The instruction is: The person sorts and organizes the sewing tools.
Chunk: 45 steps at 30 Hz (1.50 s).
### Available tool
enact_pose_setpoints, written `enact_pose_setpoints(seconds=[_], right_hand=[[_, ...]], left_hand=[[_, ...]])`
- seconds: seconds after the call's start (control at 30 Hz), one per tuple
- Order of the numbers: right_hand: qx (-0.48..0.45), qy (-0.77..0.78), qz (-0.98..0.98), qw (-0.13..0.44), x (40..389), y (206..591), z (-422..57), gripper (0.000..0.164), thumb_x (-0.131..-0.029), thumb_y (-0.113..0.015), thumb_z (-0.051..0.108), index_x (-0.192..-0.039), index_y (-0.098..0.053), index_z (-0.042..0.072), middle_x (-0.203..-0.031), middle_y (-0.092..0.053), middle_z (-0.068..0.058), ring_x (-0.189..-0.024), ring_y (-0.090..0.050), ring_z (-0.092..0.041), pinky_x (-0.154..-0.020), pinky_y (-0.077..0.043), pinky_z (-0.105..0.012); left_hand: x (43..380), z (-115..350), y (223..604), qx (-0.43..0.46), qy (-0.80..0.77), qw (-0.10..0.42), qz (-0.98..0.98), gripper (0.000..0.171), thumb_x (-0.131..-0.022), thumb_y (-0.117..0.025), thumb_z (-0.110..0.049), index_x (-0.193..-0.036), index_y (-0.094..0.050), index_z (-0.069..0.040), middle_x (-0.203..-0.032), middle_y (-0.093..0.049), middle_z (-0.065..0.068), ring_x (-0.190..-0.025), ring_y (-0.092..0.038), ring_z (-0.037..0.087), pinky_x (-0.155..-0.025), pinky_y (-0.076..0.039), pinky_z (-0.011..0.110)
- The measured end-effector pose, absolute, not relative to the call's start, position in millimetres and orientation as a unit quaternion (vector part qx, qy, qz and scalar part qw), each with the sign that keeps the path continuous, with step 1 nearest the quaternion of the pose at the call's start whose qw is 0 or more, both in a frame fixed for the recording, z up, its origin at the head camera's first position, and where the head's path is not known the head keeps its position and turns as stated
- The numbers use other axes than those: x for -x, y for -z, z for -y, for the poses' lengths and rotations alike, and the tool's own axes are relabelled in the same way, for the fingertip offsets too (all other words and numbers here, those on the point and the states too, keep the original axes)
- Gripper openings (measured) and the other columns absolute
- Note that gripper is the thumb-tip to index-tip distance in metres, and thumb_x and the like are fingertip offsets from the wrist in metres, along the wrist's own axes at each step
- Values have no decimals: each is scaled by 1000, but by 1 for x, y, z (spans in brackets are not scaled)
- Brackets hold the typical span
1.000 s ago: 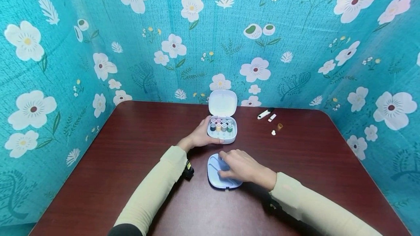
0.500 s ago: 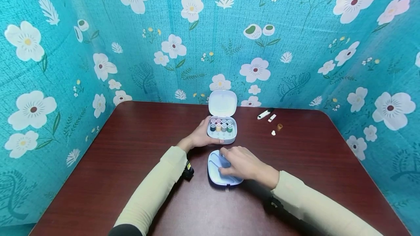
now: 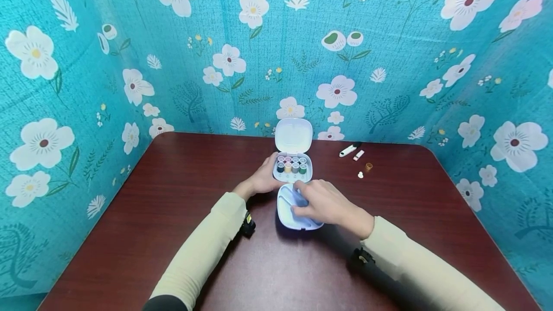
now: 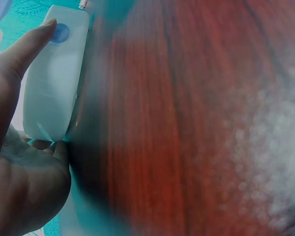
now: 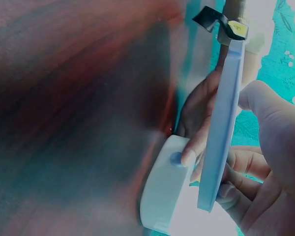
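Observation:
A white sewing box (image 3: 307, 173) stands with its lid (image 3: 294, 134) raised, holding several thread spools (image 3: 288, 167) in two rows. My left hand (image 3: 261, 179) grips the box from its left side; in the left wrist view the thumb lies by the round blue button (image 4: 61, 33) on the front. My right hand (image 3: 326, 204) pinches a pale blue divided tray (image 3: 287, 212) by its inner part. The tray is lifted off the table, just in front of the box, and hides its near edge. The right wrist view shows the tray (image 5: 222, 130) edge-on beside the box (image 5: 164, 191).
Back right on the dark red table (image 3: 194, 167) lie a white-handled cutter-like tool (image 3: 349, 149), a small white piece (image 3: 358, 155), an amber ring-like thimble (image 3: 368, 167) and a tiny white bit (image 3: 360, 175). A flowered teal cloth (image 3: 259, 61) hangs behind the table.
My right hand has raised the tray off the table and carried it forward to the box. My left hand stays on the box.

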State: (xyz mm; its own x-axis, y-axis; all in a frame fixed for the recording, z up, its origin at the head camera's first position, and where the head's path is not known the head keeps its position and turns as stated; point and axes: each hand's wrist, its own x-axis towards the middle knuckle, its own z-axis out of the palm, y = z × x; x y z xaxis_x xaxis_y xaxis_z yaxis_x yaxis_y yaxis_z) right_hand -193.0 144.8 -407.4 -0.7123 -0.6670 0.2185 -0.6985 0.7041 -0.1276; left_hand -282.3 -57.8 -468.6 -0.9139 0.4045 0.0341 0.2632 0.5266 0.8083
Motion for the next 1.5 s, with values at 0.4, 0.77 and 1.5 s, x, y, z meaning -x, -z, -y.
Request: enact_pose_setpoints(seconds=[0.4, 0.77, 1.5], right_hand=[[-356, -105, 926, 72, 202, 398, -147, 45, -79, -67, 46, -105, -61, 11, -54, -43, 11, -47, -40, -5, -40, -31, -22], [-351, -112, 927, 71, 211, 394, -148, 45, -79, -67, 47, -104, -61, 10, -50, -40, 8, -45, -37, -6, -39, -28, -23], [-341, -128, 926, 95, 232, 388, -146, 46, -78, -69, 44, -105, -61, 8, -50, -40, 7, -45, -38, -8, -39, -29, -24]], left_hand=[[282, 57, 468, -173, -446, 94, -873, 109, -70, -80, -19, -151, -7, -11, -148, -22, 13, -131, -30, 23, -107, -27, 37], [282, 58, 471, -176, -453, 90, -869, 109, -70, -82, -24, -151, -8, -13, -146, -23, 12, -129, -30, 22, -106, -28, 37], [284, 58, 471, -210, -461, 59, -860, 93, -67, -79, -11, -144, -26, -15, -138, -33, 12, -124, -35, 24, -100, -33, 39]])
